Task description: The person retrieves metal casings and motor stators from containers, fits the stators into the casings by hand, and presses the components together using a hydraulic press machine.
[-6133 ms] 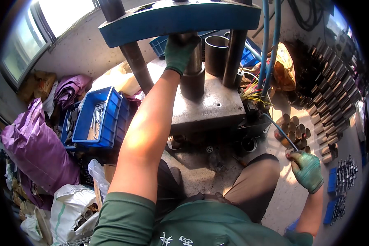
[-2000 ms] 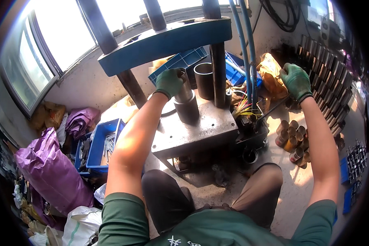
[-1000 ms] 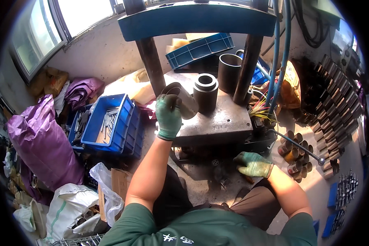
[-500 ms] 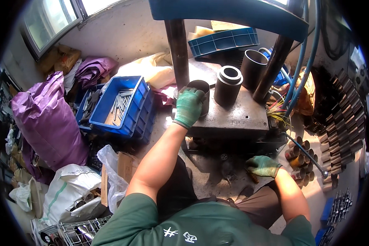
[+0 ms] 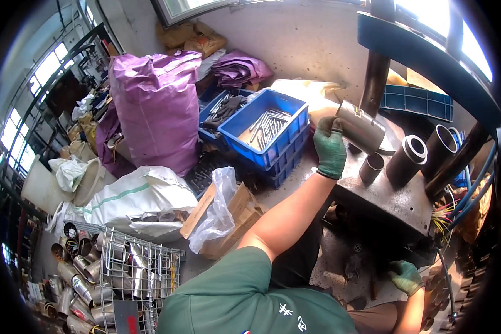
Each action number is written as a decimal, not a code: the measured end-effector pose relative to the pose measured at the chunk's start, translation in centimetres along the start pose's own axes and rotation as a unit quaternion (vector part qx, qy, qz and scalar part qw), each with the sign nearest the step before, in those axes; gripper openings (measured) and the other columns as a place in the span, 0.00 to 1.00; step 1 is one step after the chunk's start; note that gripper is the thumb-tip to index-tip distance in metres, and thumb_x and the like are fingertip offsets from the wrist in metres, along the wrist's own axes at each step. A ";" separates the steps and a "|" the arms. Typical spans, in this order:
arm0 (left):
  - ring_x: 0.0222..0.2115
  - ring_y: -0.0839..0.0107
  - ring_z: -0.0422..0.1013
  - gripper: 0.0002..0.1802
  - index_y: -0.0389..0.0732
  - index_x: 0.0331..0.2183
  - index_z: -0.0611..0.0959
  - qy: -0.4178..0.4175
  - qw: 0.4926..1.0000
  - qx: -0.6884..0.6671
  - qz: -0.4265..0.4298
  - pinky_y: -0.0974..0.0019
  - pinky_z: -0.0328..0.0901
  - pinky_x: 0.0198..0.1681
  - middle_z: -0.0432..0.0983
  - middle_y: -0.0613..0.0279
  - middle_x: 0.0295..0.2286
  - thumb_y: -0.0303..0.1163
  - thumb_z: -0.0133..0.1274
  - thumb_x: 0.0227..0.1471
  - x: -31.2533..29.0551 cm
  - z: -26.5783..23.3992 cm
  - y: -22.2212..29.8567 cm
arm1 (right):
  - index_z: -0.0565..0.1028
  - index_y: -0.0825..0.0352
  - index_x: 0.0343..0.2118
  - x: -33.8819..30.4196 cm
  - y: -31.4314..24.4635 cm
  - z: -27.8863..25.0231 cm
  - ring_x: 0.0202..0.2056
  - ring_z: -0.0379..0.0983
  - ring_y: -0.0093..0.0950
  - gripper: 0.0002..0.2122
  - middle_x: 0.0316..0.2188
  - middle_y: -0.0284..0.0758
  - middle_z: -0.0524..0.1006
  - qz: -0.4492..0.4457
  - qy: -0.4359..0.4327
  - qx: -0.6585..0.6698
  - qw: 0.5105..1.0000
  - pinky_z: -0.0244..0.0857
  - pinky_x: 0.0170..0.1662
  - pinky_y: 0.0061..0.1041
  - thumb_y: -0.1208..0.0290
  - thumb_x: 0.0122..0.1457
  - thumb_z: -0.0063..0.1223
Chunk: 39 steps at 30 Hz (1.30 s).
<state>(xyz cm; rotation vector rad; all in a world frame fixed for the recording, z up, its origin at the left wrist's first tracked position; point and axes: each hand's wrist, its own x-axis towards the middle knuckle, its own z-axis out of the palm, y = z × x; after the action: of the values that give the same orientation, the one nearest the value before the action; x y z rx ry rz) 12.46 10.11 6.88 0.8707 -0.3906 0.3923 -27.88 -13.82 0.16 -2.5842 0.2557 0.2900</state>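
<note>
Tilted above the press table [image 5: 398,201], a grey metal cylinder [image 5: 363,131] is gripped near its left end by my left hand [image 5: 330,147], in a green glove. Beneath it a shorter metal sleeve [image 5: 371,168] stands upright on the plate. To its right are a dark thick cylinder [image 5: 402,170] topped by a pale ring, and a wider dark tube [image 5: 441,149]. My gloved right hand [image 5: 406,277] is low, in front of the press near my knee. Its fingers look curled; what they hold, if anything, is hidden.
Blue crates [image 5: 273,131] with metal rods stand left of the press. Further left are a purple sack [image 5: 156,114], a white sack [image 5: 133,200], a cardboard box [image 5: 236,214] and a wire basket [image 5: 131,273] beside many metal cylinders. The press's blue crossbeam [image 5: 428,58] arches above; hoses hang right.
The view has swung left. My left hand, earlier at a cylinder on the press table, now has one lifted and tilted. My right hand stays low near my knee.
</note>
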 end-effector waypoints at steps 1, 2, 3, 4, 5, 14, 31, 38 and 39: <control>0.35 0.78 0.73 0.08 0.36 0.43 0.83 0.042 0.998 0.026 -0.047 0.70 0.70 0.42 0.80 0.66 0.33 0.32 0.57 0.70 0.6 -1.2 0.7 | 0.84 0.69 0.45 0.0 0.6 0.3 0.47 0.81 0.49 0.17 0.43 0.49 0.84 -0.004 0.007 0.008 1.000 0.75 0.54 0.41 0.64 0.55 0.62; 0.35 0.76 0.74 0.08 0.37 0.42 0.83 0.085 0.991 0.050 -0.095 0.69 0.71 0.44 0.80 0.65 0.34 0.32 0.56 0.71 1.1 -2.7 1.5 | 0.84 0.69 0.44 0.0 1.0 0.5 0.47 0.81 0.49 0.17 0.43 0.49 0.84 -0.007 0.013 0.016 1.000 0.75 0.53 0.41 0.64 0.55 0.62; 0.36 0.75 0.74 0.09 0.39 0.43 0.83 0.094 0.987 0.017 -0.131 0.69 0.71 0.43 0.79 0.65 0.36 0.34 0.56 0.70 1.1 -4.2 2.4 | 0.84 0.69 0.45 0.1 1.2 0.4 0.47 0.81 0.49 0.18 0.43 0.49 0.84 0.034 -0.006 0.044 0.998 0.75 0.53 0.41 0.64 0.54 0.62; 0.37 0.75 0.74 0.09 0.41 0.44 0.82 0.106 0.980 -0.016 -0.166 0.68 0.72 0.43 0.79 0.64 0.38 0.36 0.56 0.70 1.1 -5.6 3.3 | 0.84 0.69 0.45 0.1 1.3 0.3 0.47 0.81 0.49 0.18 0.43 0.49 0.84 0.026 -0.012 0.043 0.999 0.75 0.53 0.41 0.64 0.54 0.62; 0.39 0.72 0.74 0.10 0.43 0.46 0.82 0.113 0.973 -0.007 -0.200 0.64 0.72 0.44 0.79 0.65 0.39 0.37 0.57 0.69 1.2 -8.3 3.2 | 0.84 0.70 0.45 0.1 1.2 0.2 0.48 0.81 0.48 0.18 0.43 0.49 0.84 0.023 0.008 0.047 0.999 0.75 0.54 0.41 0.65 0.54 0.63; 0.58 0.48 0.70 0.21 0.49 0.59 0.78 0.206 0.778 0.173 -0.567 0.25 0.65 0.56 0.75 0.55 0.57 0.37 0.56 0.66 -7.9 -26.8 5.2 | 0.84 0.71 0.46 1.6 1.8 0.3 0.48 0.81 0.48 0.18 0.44 0.49 0.84 0.048 -0.006 0.101 0.994 0.75 0.54 0.40 0.67 0.54 0.63; 0.42 0.51 0.83 0.25 0.28 0.56 0.77 0.400 0.858 0.252 0.201 0.55 0.77 0.47 0.84 0.41 0.44 0.32 0.58 0.62 37.1 -22.4 29.7 | 0.84 0.72 0.47 0.5 3.8 0.9 0.32 0.85 0.33 0.17 0.35 0.45 0.86 -0.030 -0.005 0.022 0.999 0.79 0.36 0.33 0.69 0.56 0.65; 0.32 0.69 0.81 0.10 0.41 0.48 0.81 0.005 0.964 0.213 -0.159 0.61 0.78 0.34 0.83 0.57 0.37 0.32 0.50 0.71 16.2 -14.9 12.9 | 0.85 0.68 0.47 1.9 1.6 0.3 0.49 0.81 0.48 0.20 0.44 0.49 0.85 0.007 -0.048 0.052 0.997 0.75 0.55 0.41 0.60 0.55 0.63; 0.34 0.67 0.81 0.12 0.39 0.51 0.80 -0.055 0.959 0.185 -0.207 0.61 0.79 0.38 0.83 0.56 0.38 0.32 0.51 0.70 12.4 -12.5 10.8 | 0.85 0.68 0.48 1.9 1.2 0.4 0.50 0.81 0.48 0.21 0.45 0.48 0.85 0.005 -0.051 0.049 0.997 0.75 0.56 0.41 0.60 0.55 0.63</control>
<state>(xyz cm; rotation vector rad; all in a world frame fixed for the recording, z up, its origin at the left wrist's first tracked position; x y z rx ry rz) 20.07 28.46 12.65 1.3133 -0.2278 0.0249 -26.41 -14.82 -1.22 -2.4633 0.2389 0.4020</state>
